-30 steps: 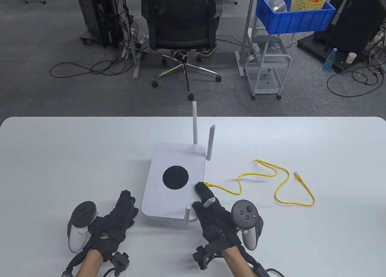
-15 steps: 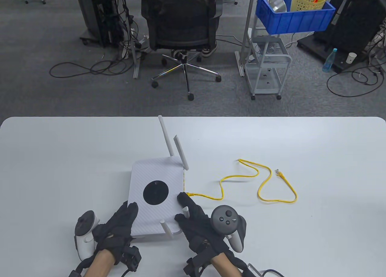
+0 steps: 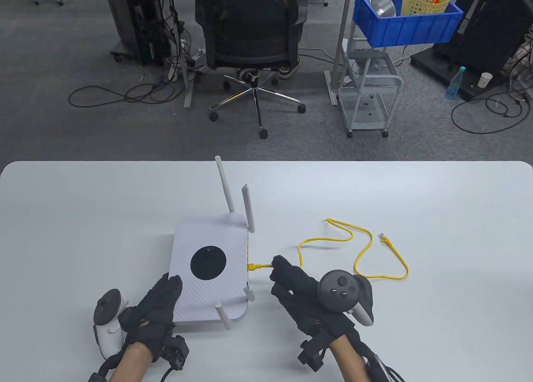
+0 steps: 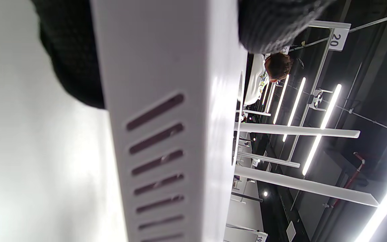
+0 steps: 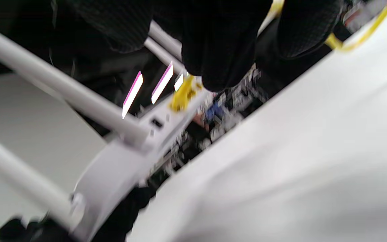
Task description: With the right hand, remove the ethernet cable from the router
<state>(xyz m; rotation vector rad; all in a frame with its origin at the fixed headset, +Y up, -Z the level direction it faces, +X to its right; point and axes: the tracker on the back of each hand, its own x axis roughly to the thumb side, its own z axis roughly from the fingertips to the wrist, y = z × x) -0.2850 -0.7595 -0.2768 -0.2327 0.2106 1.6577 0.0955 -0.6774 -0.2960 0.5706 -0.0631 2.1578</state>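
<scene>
A white router (image 3: pixel 220 240) with a black disc on top lies on the table (image 3: pixel 83 215). A yellow ethernet cable (image 3: pixel 366 249) is plugged into its right side at the plug (image 3: pixel 254 267). My left hand (image 3: pixel 168 288) holds the router's near-left corner. In the left wrist view gloved fingers (image 4: pixel 274 23) lie on either side of the router's vented edge (image 4: pixel 166 134). My right hand (image 3: pixel 280 269) grips the cable just right of the plug. In the blurred right wrist view its fingers (image 5: pixel 220 50) sit just above the plug (image 5: pixel 183 95).
The cable loops over the table to the right, and its free end (image 3: pixel 385 238) lies there. Two antennas (image 3: pixel 225 186) stand at the router's far edge and two short ones (image 3: pixel 222 315) at its near edge. An office chair (image 3: pixel 250 28) and a cart (image 3: pixel 370 90) stand beyond the table.
The router slid left and turned a little. My left hand moved onto its near-left corner. My right hand left the router's right edge and closed on the cable beside the plug.
</scene>
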